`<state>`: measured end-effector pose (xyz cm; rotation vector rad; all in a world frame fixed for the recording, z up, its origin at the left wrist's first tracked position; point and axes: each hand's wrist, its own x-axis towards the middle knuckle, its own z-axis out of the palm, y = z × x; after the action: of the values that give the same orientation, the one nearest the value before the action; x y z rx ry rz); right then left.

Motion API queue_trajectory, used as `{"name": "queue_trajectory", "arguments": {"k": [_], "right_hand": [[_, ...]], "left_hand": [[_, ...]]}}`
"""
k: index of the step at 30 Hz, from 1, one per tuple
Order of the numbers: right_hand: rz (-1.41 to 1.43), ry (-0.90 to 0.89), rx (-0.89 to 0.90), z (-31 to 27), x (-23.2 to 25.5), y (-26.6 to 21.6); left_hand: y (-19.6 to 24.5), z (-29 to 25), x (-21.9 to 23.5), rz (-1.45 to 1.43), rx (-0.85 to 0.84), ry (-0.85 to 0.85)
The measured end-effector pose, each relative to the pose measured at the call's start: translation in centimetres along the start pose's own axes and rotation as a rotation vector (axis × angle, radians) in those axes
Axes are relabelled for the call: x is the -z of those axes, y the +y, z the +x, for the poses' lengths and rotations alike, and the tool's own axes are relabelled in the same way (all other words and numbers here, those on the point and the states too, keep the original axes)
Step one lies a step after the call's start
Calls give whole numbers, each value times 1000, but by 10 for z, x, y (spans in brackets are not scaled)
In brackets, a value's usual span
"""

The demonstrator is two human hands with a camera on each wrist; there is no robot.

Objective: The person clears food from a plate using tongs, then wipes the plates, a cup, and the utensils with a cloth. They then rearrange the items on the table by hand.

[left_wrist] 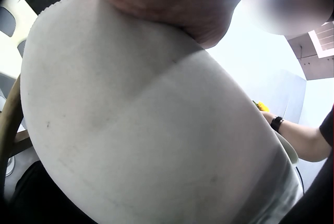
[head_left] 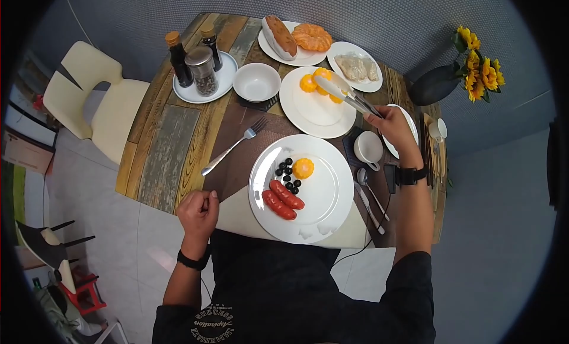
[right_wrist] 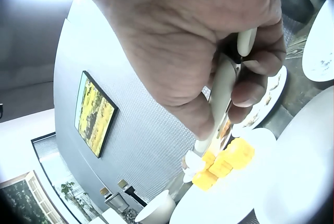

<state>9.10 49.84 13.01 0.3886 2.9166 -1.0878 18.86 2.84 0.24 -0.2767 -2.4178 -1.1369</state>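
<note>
My right hand (head_left: 394, 127) grips a pair of tongs (head_left: 358, 102) with pale tips. The tips lie over several scalloped yellow-orange round pieces (head_left: 307, 83) at the back of a white plate (head_left: 302, 111); in the right wrist view the tips overlap the yellow pieces (right_wrist: 241, 153). Whether a piece is pinched, I cannot tell. My left hand (head_left: 198, 215), fingers curled and holding nothing, is at the table's front edge. Between my arms, a larger white plate (head_left: 329, 193) bears two red sausages (head_left: 278, 206), several black olive-like balls (head_left: 287, 178) and one yellow round piece (head_left: 303, 168).
A fork (head_left: 236, 146) lies left of the near plate, a knife (head_left: 368, 209) and spoon (head_left: 372, 193) right of it. A white cup (head_left: 368, 149) stands by my right forearm. Behind are a bowl (head_left: 256, 83), a bottle tray (head_left: 228, 77), a bread plate (head_left: 269, 46) and a flower vase (head_left: 435, 84).
</note>
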Motion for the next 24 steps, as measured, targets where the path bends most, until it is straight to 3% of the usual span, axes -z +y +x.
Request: {"name": "queue_trajectory", "arguments": {"k": [8, 11, 13, 15, 19, 21, 24], "right_hand": [[89, -21, -43, -18, 8, -8], [62, -29, -60, -47, 24, -11], [154, -10, 20, -75, 22, -3], [258, -101, 44, -111, 24, -5], [190, -199, 9, -160, 13, 5], [225, -232, -174, -176, 4, 5], [203, -223, -68, -180, -9, 4]], "left_hand": [[3, 2, -1, -16, 12, -3], [1, 2, -1, -7, -3, -3], [1, 1, -1, -1, -1, -5], [0, 1, -1, 2, -5, -11], [1, 1, -1, 15, 2, -12], [2, 1, -1, 18, -3, -18], [2, 0, -3, 10, 27, -23]]}}
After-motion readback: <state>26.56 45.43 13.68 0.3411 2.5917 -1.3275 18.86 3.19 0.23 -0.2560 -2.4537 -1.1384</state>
